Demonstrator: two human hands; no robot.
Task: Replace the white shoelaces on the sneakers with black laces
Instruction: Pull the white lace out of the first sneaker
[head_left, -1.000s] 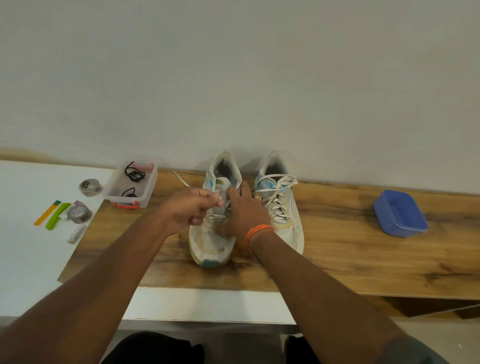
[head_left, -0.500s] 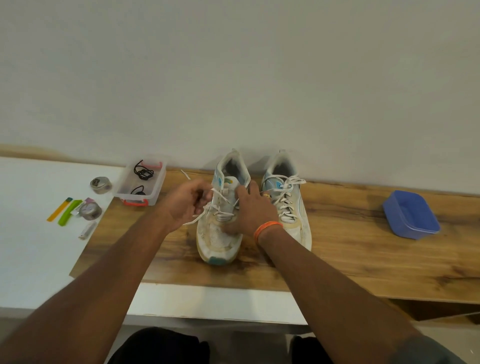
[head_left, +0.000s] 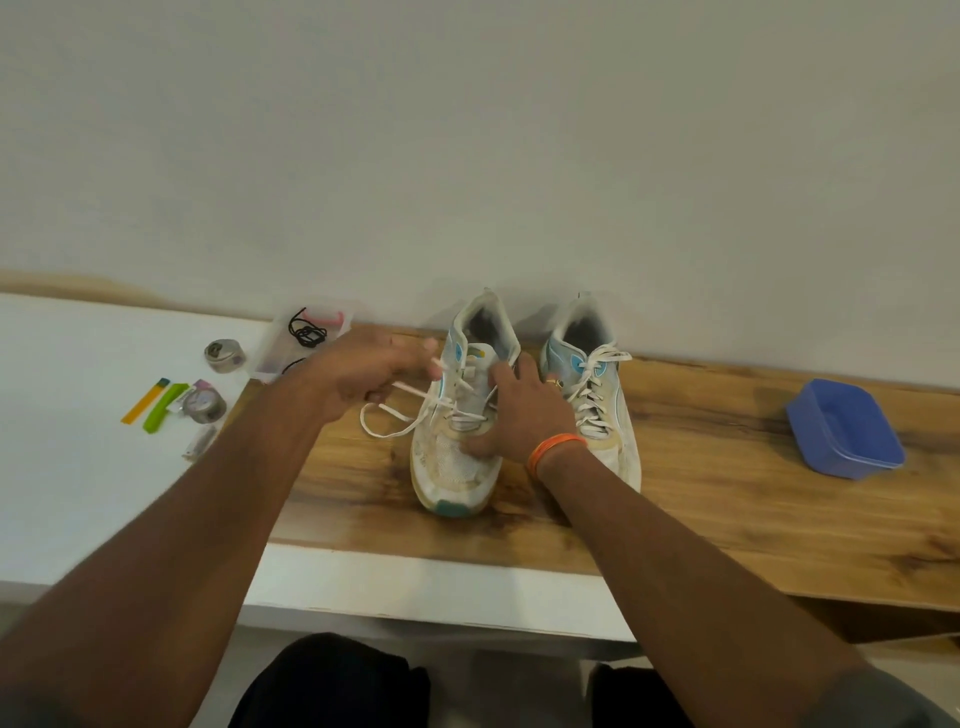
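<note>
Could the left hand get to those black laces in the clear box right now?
Probably yes. The black laces lie in the open clear box just beyond the left hand, nothing between them; but that hand is pinching the white lace and must drop it first.
</note>
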